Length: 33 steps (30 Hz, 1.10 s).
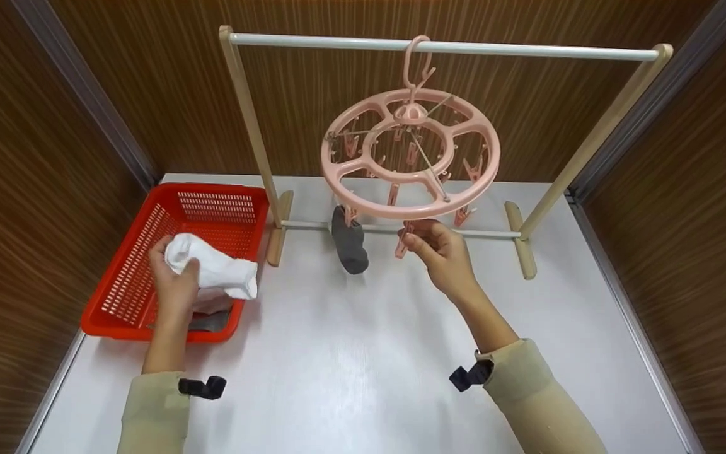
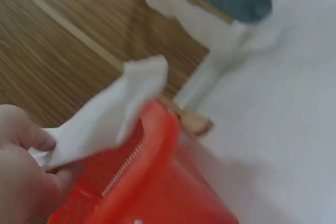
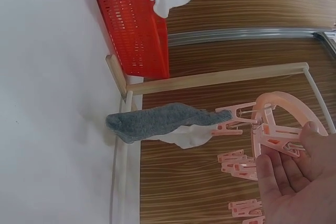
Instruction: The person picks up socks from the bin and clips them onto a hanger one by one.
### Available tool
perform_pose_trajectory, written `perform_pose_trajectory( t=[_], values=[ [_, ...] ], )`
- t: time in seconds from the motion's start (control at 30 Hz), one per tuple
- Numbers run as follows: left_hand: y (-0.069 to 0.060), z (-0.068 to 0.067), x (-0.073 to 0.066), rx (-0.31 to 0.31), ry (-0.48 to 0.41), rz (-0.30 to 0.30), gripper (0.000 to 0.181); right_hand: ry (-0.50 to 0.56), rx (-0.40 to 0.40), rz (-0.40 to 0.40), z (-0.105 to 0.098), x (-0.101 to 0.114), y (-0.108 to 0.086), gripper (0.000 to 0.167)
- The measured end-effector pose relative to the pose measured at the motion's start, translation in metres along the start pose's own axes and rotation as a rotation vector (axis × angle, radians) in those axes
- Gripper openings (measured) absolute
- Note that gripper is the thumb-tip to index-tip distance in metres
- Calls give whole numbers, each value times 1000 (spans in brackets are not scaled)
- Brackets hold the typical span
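My left hand (image 1: 176, 287) pinches a white sock (image 1: 215, 268) above the near right part of the red basket (image 1: 104, 277). At the front rim of the pink round clip hanger (image 1: 410, 211), my right hand (image 1: 448, 258) holds a hanging clothespin (image 1: 403, 243) between thumb and fingers. A grey sock (image 1: 349, 243) dangles from a neighbouring clip on the hanger, left of that hand. Behind it the right wrist view shows a second, white sock (image 3: 189, 136) hanging. More clips (image 3: 239, 163) hang round the ring.
The hanger hooks over the white bar (image 1: 312, 42) of a wooden-legged rack (image 1: 249, 120). Inside the basket lie a grey piece (image 1: 212, 321) and a pale one (image 1: 210, 301). Wood-grain panels (image 1: 23, 189) enclose the white table (image 1: 338, 366) at the back and sides.
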<state>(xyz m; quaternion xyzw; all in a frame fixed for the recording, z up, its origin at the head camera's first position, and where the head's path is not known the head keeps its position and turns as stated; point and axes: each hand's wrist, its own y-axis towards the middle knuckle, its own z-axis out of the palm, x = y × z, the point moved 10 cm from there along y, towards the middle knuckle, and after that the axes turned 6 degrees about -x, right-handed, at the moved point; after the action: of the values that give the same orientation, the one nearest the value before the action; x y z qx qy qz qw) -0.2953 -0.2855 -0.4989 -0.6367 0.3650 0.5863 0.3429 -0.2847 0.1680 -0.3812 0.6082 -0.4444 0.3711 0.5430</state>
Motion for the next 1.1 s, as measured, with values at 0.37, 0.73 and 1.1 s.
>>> perform_pose_trajectory(
  t=[0.37, 0.73, 1.1],
  values=[
    [-22, 51, 23, 542, 673, 331, 59, 9, 4, -23, -4, -26, 5, 21],
    [-20, 64, 21, 609, 494, 278, 50, 40, 4, -26, -2, -26, 6, 21],
    [-10, 51, -4, 348, 558, 412, 32, 6, -16, -20, -4, -25, 5, 21]
  ],
)
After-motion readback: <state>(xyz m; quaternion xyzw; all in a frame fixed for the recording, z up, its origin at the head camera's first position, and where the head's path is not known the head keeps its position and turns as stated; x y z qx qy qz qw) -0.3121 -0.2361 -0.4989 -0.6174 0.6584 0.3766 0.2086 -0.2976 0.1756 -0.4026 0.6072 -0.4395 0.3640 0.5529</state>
